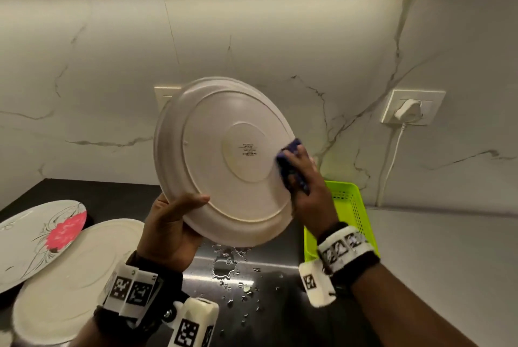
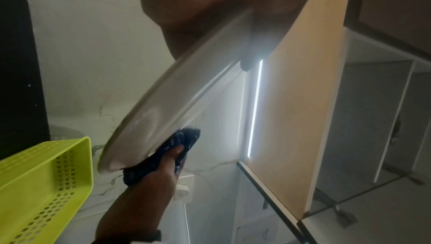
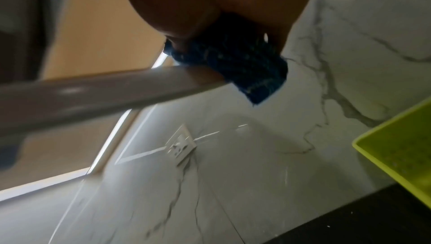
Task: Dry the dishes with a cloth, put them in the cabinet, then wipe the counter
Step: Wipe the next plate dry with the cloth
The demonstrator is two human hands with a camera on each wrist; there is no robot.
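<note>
On plate (image 1: 224,161) underside, small unreadable stamp, right hand (image 1: 305,178) pressing cloth (image 1: 290,161)

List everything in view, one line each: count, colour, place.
held plate: 1, white, underside toward camera, tilted above the counter
cloth: 1, dark blue, against the plate's right rim
plates on counter: 2, one plain white, one white with a pink flower, left
basket: 1, lime green, right
water drops: several, clear, dark counter
wall socket with plug: 1, white, right wall
left hand: grips plate's lower rim
right hand: holds cloth
</note>
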